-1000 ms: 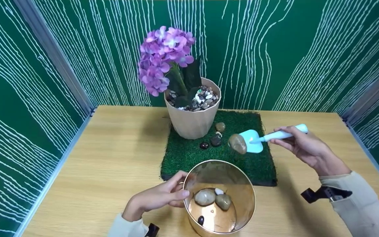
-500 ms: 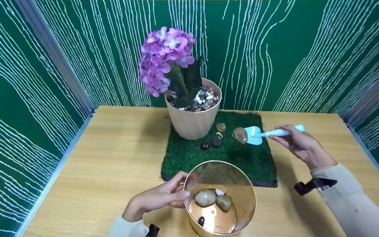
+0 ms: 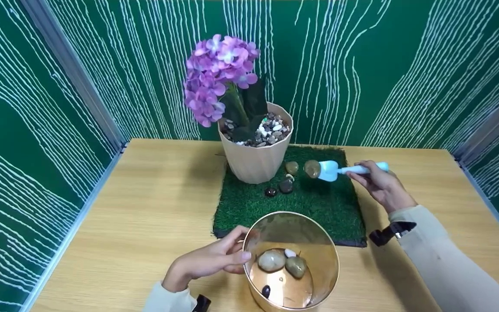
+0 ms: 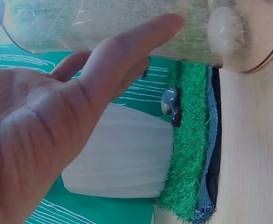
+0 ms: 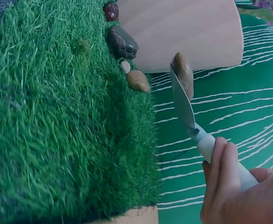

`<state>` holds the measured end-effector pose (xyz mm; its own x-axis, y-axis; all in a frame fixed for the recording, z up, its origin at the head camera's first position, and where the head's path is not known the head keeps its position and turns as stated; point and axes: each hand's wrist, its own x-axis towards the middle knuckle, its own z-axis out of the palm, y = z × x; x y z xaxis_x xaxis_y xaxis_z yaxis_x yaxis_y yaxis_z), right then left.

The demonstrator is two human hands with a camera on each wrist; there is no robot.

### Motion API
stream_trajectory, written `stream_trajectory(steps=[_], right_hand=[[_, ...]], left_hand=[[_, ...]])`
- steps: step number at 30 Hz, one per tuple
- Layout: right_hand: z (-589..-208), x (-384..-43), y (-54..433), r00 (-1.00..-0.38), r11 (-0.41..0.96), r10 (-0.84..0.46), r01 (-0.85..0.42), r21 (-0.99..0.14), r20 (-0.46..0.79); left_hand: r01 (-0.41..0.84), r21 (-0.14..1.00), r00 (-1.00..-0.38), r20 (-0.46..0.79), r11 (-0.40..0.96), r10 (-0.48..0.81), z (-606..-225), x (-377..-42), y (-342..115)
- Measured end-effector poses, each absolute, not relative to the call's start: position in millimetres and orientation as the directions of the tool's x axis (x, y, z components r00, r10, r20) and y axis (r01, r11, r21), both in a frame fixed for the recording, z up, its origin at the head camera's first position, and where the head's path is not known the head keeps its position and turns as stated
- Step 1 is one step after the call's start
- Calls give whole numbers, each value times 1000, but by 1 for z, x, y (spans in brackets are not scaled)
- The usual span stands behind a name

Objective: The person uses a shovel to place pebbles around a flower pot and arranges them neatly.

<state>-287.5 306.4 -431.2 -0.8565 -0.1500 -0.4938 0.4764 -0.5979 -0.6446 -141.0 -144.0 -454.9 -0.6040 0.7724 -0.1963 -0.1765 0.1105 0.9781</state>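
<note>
My right hand (image 3: 381,186) grips the handle of a small light-blue trowel (image 3: 328,170) above the turf mat. A large brown stone (image 3: 312,169) rests at the front of its blade, raised off the grass in the right wrist view. At the front, my left hand (image 3: 215,259) holds the side of a see-through amber tub (image 3: 314,236) with a gold rim, thumb near the rim. Inside lie a pale stone (image 3: 271,260), an olive stone (image 3: 296,267), a small white pebble (image 3: 290,253) and a dark pebble (image 3: 266,290). Some left fingers are hidden behind the tub.
A beige ribbed pot (image 3: 254,162) with purple flowers (image 3: 219,78) and gravel stands on the green turf mat (image 3: 249,216). Beside it lie a brown stone (image 3: 292,167), a grey stone (image 3: 286,186) and a dark red pebble (image 3: 270,192). Green patterned panels (image 3: 327,78) enclose the wooden table.
My right hand has moved left and back, bringing the trowel and its stone farther from the tub, over the mat's rear part. The left hand and tub stay almost in place.
</note>
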Motion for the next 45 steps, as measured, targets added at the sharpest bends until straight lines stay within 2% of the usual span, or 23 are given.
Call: stream_trajectory(steps=[13, 20, 24, 33, 38, 45], right_hand=[[-442, -311, 287, -802, -681, -64, 470, -561, -594], [-457, -327, 262, -796, -681, 97, 385, -623, -597], [-462, -333, 250, -764, -667, 173, 373, -645, -621], [-468, -344, 237, -732, -681, 232, 348, -645, -640], [-475, -348, 229, -761, -628, 282, 314, -712, -584], [-488, -352, 226, -872, -464, 303, 217, -859, -384]], left_hand=[[-181, 978, -601, -197, 108, 775, -455, -142, -144], [-202, 974, -603, -205, 100, 771, -456, -140, -144], [-199, 974, -606, -206, 105, 768, -455, -140, -144], [-194, 976, -601, -200, 101, 774, -454, -140, -144], [-195, 975, -601, -204, 106, 772, -455, -140, -144], [-201, 974, -602, -207, 105, 771, -454, -140, -144]])
